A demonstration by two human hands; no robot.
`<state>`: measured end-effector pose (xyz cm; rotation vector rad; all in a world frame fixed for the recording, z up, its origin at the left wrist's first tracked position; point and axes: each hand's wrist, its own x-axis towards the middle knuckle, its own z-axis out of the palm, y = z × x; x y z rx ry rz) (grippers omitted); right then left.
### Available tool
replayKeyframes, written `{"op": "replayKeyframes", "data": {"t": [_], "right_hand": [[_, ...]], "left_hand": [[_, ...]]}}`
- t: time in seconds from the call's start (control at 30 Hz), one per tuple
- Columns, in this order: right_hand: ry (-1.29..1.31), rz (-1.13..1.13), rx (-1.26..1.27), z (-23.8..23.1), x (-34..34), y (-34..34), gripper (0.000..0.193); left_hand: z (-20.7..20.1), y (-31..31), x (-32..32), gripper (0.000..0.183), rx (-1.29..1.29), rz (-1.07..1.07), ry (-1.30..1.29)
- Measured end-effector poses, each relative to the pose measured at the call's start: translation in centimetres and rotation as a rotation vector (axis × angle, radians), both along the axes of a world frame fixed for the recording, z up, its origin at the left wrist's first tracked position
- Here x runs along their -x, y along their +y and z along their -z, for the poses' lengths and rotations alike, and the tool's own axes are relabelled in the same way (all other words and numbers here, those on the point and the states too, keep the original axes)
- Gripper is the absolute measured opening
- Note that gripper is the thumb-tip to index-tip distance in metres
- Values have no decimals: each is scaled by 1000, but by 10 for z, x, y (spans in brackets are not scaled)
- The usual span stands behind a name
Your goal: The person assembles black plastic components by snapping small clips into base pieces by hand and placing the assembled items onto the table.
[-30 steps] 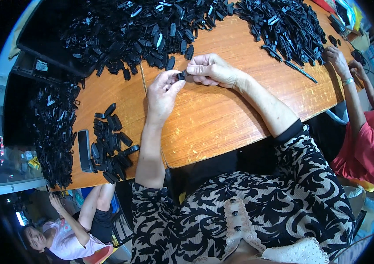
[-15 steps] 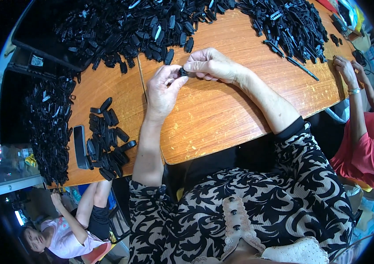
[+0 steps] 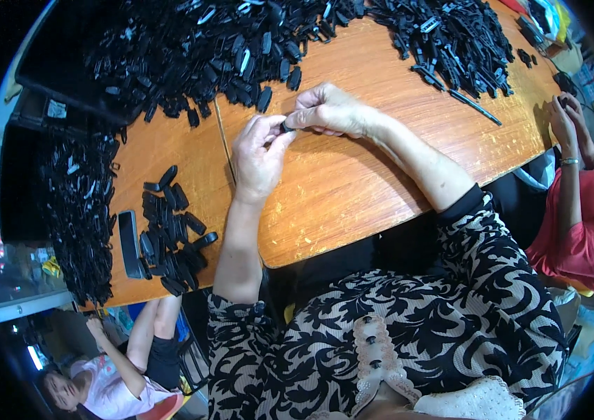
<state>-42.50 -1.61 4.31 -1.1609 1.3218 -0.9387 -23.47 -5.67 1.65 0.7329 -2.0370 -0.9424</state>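
Observation:
Over the middle of the wooden table (image 3: 339, 203), both my hands meet at a small black plastic part (image 3: 286, 127). My left hand (image 3: 258, 155) pinches it between thumb and fingers. From the other side my right hand (image 3: 328, 112) has its thumb and fingertips closed on the same part. My fingers cover most of it, so its exact kind does not show. Beyond my hands a large heap of black plastic pieces (image 3: 206, 59) spreads along the far side. A smaller group of black pieces (image 3: 171, 231) lies left of my left forearm.
A phone (image 3: 129, 243) lies beside the small group. More black parts are heaped at the far right (image 3: 444, 42) and along the left edge (image 3: 76, 203). A dark pen-like stick (image 3: 475, 107) points out of the right heap. Two other people sit at the left and right.
The black part has turned a little between my fingers, and my right hand has shifted slightly. The person on the right has drawn their hands together. The whole view has shifted slightly.

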Motion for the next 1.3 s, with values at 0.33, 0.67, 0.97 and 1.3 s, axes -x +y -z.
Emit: {"op": "replayKeyframes", "data": {"t": [0.33, 0.67, 0.97, 1.3], "right_hand": [[-293, -137, 80, 10, 16, 5, 36], [597, 454, 528, 1, 31, -58, 39], [1152, 799, 335, 12, 149, -181, 48], [1134, 833, 278, 36, 123, -182, 44]], "left_hand": [[-6, 0, 14, 27, -350, 184, 394], [5, -29, 4, 20, -694, 146, 628], [1, -28, 7, 21, -758, 114, 663], [-3, -26, 11, 21, -757, 61, 643]]}}
